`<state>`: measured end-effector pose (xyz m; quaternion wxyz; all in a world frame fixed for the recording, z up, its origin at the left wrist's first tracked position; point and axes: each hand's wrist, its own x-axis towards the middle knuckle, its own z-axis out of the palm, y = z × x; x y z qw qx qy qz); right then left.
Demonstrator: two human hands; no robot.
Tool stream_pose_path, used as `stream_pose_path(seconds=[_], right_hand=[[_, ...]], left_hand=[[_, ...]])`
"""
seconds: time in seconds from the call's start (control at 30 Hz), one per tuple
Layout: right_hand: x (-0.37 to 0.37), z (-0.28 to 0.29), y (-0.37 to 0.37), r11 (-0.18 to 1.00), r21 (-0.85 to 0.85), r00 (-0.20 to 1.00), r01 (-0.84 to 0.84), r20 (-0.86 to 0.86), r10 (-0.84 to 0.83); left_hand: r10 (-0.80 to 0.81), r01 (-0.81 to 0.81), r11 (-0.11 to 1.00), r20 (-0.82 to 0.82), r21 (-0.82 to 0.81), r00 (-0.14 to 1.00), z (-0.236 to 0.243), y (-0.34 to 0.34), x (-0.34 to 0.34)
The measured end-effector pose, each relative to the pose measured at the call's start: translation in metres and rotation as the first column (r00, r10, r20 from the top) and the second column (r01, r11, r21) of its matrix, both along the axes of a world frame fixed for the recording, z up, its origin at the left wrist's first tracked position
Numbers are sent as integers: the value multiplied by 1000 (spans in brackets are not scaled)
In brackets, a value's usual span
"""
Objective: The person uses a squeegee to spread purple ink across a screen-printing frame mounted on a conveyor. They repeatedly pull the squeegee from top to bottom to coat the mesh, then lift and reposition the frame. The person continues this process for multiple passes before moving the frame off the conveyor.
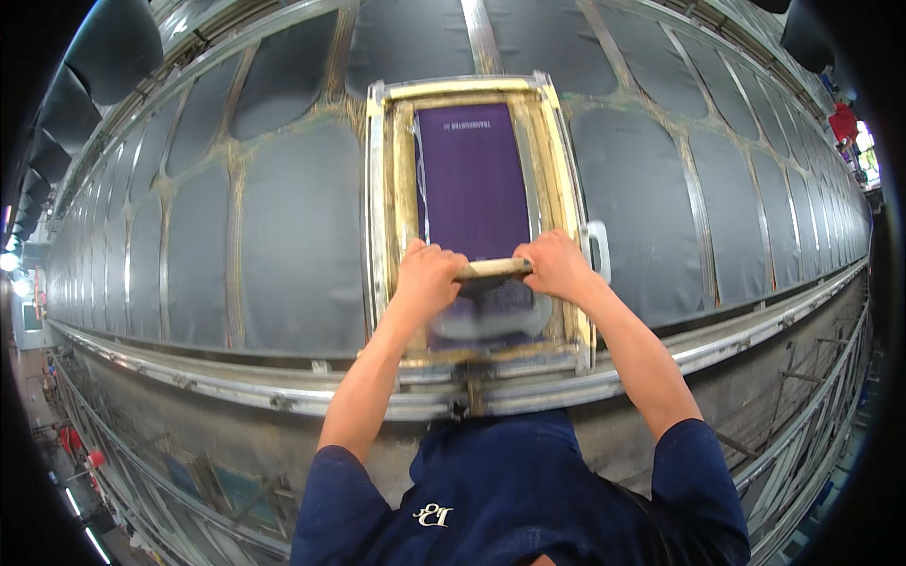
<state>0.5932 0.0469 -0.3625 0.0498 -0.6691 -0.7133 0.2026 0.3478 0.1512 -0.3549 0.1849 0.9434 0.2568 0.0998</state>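
Note:
My left hand [430, 280] and my right hand [557, 264] are closed around the two ends of a squeegee's pale wooden bar [495, 269]. The squeegee lies across the near part of a screen printing frame [376, 203], whose inner border is yellowish and stained. Inside the frame is a purple mesh panel [472, 179] with small printed lettering near its far end. Just on the near side of the bar, a dark, blurred patch of ink [491, 316] shows on the mesh. A light grey handle [598, 253] sticks out from the frame's right side.
Flat black sheet pieces [297, 236] lie in rows along the long table on both sides of the frame. A metal rail [236, 389] runs along the table's near edge, close to my body. Dark rounded pieces [113, 52] hang at the far left.

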Motion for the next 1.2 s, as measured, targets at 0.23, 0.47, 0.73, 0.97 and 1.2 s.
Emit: stream_pose_path(seconds=[0.23,0.47,0.73,0.97,1.2], right_hand=[[97,7,214,1000,13,998,-12,58,11],[151,12,325,996,-55,997,71,25,-69],[155,-5,318,996,20,993,87,-83,-85],[91,-10,186,995,54,989,90,-124,-83],[-5,-5,-20,998,48,999,-40,23,39]], left_hand=[[23,-19,992,-35,127,999,-7,207,94],[89,-80,994,-126,75,988,-13,318,157],[117,-112,992,-85,55,989,-10,306,159],[61,-61,998,0,27,998,-19,182,97],[17,-19,999,53,43,998,-19,-26,-3]])
